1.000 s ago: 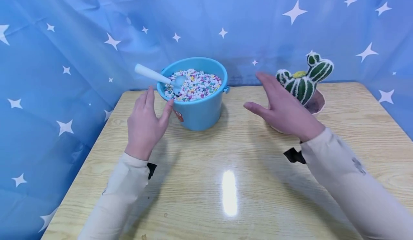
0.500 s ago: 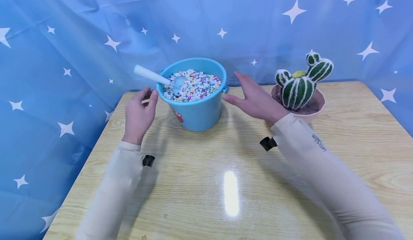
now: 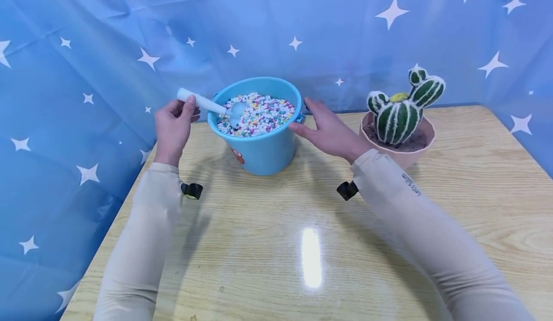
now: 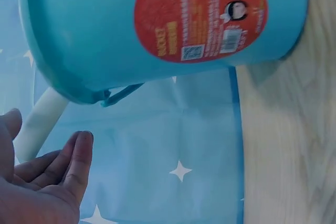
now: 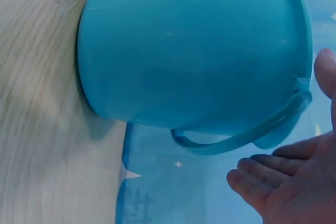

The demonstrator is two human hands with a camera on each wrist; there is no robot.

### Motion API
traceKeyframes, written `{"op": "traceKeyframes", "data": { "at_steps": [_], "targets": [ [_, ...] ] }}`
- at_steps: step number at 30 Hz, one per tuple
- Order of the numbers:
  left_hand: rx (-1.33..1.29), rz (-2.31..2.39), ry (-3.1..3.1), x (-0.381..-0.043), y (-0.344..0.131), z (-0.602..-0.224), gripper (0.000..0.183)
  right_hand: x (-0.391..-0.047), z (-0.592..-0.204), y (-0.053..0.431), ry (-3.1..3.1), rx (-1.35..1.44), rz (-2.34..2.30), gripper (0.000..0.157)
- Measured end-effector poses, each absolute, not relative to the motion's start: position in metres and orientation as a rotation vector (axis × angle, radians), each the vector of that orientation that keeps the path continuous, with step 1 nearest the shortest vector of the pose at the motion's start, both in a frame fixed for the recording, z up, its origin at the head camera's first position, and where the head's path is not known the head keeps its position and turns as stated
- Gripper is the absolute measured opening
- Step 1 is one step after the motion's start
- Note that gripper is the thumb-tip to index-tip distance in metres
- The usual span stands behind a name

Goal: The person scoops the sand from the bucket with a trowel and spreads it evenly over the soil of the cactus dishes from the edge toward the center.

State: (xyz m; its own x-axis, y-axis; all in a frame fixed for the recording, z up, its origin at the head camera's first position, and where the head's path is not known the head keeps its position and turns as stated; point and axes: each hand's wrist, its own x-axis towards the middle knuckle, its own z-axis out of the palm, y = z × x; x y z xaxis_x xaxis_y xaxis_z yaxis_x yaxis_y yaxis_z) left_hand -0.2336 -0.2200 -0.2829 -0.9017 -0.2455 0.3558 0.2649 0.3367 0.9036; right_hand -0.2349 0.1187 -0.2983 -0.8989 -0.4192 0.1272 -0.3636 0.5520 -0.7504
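Since half a second ago, in the head view, the left hand (image 3: 170,126) has moved up to the handle end of the white scoop (image 3: 205,103), and the right hand (image 3: 330,131) has come nearer to the blue bucket (image 3: 268,153). The bucket stands upright at the back of the table (image 3: 259,244); the scoop leans on its rim, blade in the small coloured grains (image 3: 268,117). The potted cactus (image 3: 399,119) is apart, on the right.

In the left wrist view, the fingers are loosely bent, thumb apart from them, with the scoop handle behind; I cannot tell whether they touch it. The scoop is probably light, stiff and rather smooth, best taken at the middle of its handle.

In the right wrist view, the right hand is spread beside the rim, grasping nothing; contact is unclear. The bucket, being well filled, is probably heavy, with slippery walls; its hanging bail (image 5: 226,145) or both rim sides should give the surest hold.
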Motion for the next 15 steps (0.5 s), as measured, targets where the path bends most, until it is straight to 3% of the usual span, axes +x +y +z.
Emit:
{"op": "traceKeyframes", "data": {
  "at_steps": [6,15],
  "targets": [
    [-0.040,-1.770,-1.994,-0.237,-0.221,-0.276,0.039,-0.236,-0.308,0.111,2.600,-0.769,-1.479,0.084],
    [-0.089,-1.977,-1.814,-0.234,-0.213,-0.265,0.031,-0.226,-0.312,0.106,2.607,-0.680,-1.520,0.082]
  ]
}}
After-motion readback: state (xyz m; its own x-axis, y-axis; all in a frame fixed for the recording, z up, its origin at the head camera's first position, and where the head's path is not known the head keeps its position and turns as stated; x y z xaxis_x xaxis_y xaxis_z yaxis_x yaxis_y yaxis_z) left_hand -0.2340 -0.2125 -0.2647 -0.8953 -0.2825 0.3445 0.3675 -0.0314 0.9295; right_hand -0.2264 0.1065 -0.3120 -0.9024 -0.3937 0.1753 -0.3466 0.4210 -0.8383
